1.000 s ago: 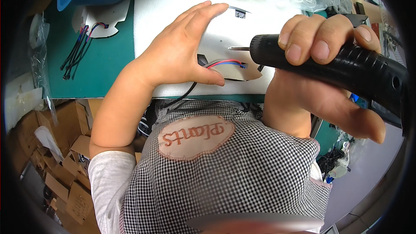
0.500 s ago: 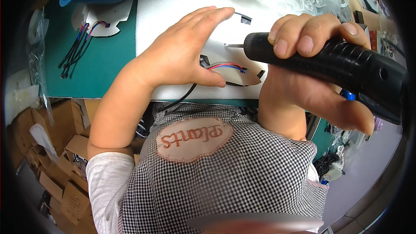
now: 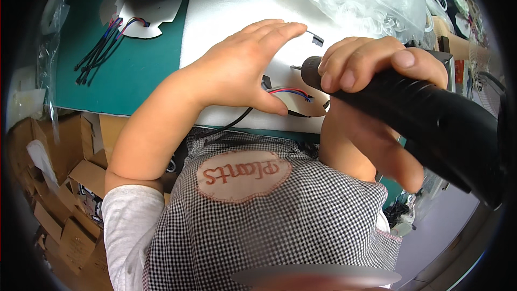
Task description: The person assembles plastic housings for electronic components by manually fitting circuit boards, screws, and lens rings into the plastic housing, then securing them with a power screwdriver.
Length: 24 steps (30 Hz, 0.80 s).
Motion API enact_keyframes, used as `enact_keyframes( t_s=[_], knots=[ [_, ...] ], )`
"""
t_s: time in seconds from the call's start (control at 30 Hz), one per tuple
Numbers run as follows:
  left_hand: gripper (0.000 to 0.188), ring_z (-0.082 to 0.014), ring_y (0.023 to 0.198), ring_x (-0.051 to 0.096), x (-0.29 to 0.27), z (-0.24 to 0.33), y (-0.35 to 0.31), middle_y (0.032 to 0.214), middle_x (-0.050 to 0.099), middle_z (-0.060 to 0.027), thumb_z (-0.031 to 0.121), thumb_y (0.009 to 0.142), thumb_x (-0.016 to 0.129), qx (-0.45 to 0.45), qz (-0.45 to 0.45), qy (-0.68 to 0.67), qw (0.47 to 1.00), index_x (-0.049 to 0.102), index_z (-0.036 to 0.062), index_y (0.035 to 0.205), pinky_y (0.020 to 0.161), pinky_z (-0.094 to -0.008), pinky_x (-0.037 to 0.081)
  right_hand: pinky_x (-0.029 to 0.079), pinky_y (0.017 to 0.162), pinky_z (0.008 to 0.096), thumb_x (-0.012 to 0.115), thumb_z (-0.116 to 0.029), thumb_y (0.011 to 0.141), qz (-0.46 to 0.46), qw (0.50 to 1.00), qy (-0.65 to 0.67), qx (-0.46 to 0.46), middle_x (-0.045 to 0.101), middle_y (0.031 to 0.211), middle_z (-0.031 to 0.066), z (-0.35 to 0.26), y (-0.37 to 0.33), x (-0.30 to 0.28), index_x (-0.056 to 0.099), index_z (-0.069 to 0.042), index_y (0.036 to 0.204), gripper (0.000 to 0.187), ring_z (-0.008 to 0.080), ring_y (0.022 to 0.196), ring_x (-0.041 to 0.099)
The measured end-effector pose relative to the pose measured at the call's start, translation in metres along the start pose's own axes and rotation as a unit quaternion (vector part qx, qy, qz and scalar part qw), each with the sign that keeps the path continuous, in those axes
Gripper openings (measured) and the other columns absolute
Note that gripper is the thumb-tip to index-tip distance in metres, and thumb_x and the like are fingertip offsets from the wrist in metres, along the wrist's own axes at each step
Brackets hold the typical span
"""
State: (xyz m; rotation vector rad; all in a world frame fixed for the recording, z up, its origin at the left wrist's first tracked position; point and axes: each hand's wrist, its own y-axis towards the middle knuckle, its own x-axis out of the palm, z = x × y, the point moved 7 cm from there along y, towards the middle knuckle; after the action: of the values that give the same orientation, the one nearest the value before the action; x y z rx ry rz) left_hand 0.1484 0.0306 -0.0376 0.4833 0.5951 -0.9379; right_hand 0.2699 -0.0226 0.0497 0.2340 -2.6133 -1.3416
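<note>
Left hand [image 3: 237, 70], fingers spread, is bracing white plate [image 3: 285, 77] on foam [image 3: 215, 16]; right hand [image 3: 358, 67] is gripping black driver [image 3: 420, 108], bit [image 3: 295, 67] at plate; near-side wires [image 3: 291, 90] are already running into slot [image 3: 309, 99]; driving looks unfinished.

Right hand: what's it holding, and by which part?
The right hand holds a black power tool by its body, just behind the front end, with the fingers curled over the top.
</note>
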Motion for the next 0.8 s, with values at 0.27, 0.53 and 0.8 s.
enact_keyframes(
  t_s=[0.27,0.53,0.8],
  knots=[
    [0.105,-0.0370,0.135,0.038,-0.002,0.002,-0.002,0.143,0.044,-0.0194,0.033,0.056,0.088,0.013,0.009,-0.008,1.000,0.036,0.0064,0.143,0.112,-0.0437,0.034,0.051,0.054,0.0334,0.069,-0.077,0.065,-0.095,0.990,-0.018,0.103,0.057,0.079,0.0145,0.004,0.012,0.011,0.042,0.004,0.122,0.103,0.0224,0.059,0.057],
    [0.106,-0.0365,0.136,0.037,0.000,-0.001,-0.006,0.144,0.042,-0.0203,0.032,0.056,0.088,0.007,0.009,-0.001,1.000,0.035,0.0060,0.144,0.112,-0.0435,0.034,0.051,0.055,0.0326,0.072,-0.074,0.064,-0.151,0.985,0.017,0.079,0.057,0.080,0.0139,0.011,0.017,0.014,0.045,0.005,0.118,0.100,0.0216,0.063,0.058],
    [0.105,-0.0364,0.136,0.037,0.003,0.002,-0.005,0.144,0.041,-0.0200,0.035,0.056,0.087,0.002,0.005,0.006,1.000,0.035,0.0055,0.143,0.112,-0.0434,0.034,0.051,0.056,0.0336,0.071,-0.074,0.066,-0.122,0.986,-0.001,0.117,0.058,0.082,0.0141,0.011,0.007,0.013,0.044,0.006,0.119,0.100,0.0222,0.063,0.058]
  ],
)
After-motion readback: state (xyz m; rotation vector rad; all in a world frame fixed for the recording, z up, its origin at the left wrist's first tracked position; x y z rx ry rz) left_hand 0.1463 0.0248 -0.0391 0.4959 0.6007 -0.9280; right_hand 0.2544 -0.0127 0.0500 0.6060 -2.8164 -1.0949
